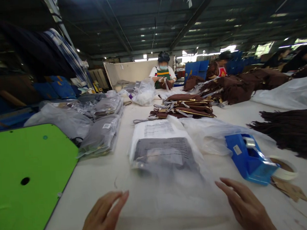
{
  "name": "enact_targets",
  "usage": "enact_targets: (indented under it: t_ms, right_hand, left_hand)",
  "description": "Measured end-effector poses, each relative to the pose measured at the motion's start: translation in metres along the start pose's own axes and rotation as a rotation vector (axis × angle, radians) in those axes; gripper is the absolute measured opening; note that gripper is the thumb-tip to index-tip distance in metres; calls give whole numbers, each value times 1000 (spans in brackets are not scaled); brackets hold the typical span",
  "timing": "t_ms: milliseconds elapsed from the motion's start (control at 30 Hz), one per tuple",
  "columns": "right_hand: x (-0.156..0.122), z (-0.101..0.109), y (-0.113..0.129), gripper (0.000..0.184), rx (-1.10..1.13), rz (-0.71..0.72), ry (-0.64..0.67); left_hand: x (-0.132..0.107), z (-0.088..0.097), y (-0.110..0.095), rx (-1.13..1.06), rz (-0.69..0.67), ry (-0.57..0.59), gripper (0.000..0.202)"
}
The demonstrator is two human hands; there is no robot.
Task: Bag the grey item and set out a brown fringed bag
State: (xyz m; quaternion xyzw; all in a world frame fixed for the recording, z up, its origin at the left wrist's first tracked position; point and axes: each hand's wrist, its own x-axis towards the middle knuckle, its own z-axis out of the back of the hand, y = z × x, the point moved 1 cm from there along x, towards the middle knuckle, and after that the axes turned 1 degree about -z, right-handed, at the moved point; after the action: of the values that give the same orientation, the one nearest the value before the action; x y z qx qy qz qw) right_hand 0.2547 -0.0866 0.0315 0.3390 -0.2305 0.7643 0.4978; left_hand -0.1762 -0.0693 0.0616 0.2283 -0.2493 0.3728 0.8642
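A frosted plastic bag (169, 192) lies flat on the table in front of me, its near part blurred. Inside its far half shows a dark grey flat item (165, 146) with a paler patch. Beneath or behind it are white plastic bags (154, 128) with printed lines. My left hand (103, 217) hovers by the bag's near left side, thumb and fingers apart, holding nothing. On the opposite side my right hand (245, 206) has its fingers stretched out at the bag's right edge; whether it touches the plastic I cannot tell.
Right of the bag stands a blue tape dispenser (249, 160), beside a tape roll (284, 167) and brown card tags (290, 188). Brown zipped pouches (186, 105) and bagged grey goods (99, 134) lie farther back. A green board (30, 161) borders the left. A co-worker (164, 72) stands opposite.
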Motion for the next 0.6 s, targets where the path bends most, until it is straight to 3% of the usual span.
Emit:
enact_targets:
  t_ms: [100,200,333,433,533,600]
  right_hand:
    - [11,-10,-14,44,-23,162,115]
    - [16,-20,-20,41,-18,226,215]
    - [20,-22,-25,42,10,227,293]
    - [20,-6,-20,45,79,149,310]
    - [15,11,-1,41,124,66,306]
    - [8,14,17,47,101,71,302]
  left_hand:
    - [12,-16,36,83,-130,83,60]
    - [21,-38,49,78,-249,107,61]
    - [29,-53,49,59,-331,134,61]
    - [24,-47,48,18,-266,144,60]
    - [1,-34,37,-46,-121,39,58]
    - [-18,-30,16,-98,-78,-56,54]
